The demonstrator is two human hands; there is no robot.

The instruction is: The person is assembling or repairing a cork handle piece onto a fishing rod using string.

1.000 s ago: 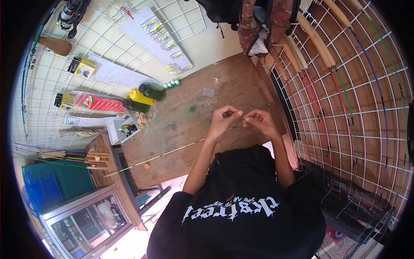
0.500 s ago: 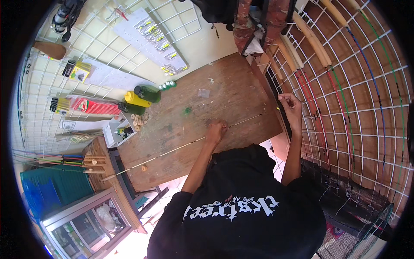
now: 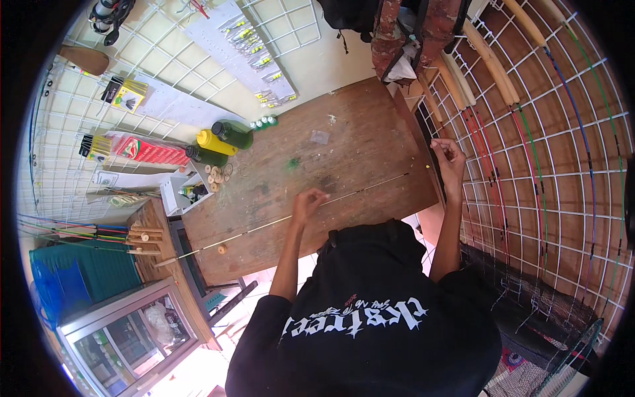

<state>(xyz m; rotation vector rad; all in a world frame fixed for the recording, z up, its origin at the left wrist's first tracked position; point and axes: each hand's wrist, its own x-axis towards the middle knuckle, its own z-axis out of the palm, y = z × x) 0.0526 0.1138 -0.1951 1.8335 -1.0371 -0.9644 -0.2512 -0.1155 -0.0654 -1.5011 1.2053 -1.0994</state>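
A thin pale fishing rod (image 3: 258, 228) lies slantwise across the wooden table (image 3: 264, 172), from its handle end at the left to a dark tip at the right. My left hand (image 3: 308, 204) is over the middle of the rod, its thumb and fingers drawn together; whatever they pinch is too small to make out. Raised past the table's right edge, my right hand (image 3: 451, 159) has its thumb and forefinger closed together and the other fingers curled. Nothing I can name shows between those fingertips. A small yellow piece (image 3: 428, 167) is beside this hand.
Cork rings (image 3: 215, 176) sit by dark and yellow bottles (image 3: 217, 141) at the back left, near a white box (image 3: 173, 195). One cork ring (image 3: 222, 249) lies below the rod. A clear packet (image 3: 319, 137) is farther back. Rods hang on the right-hand wire grid (image 3: 529, 132).
My left hand has moved left along the rod from nearer its tip end. My right hand keeps almost the same raised pose. The view has shifted slightly.
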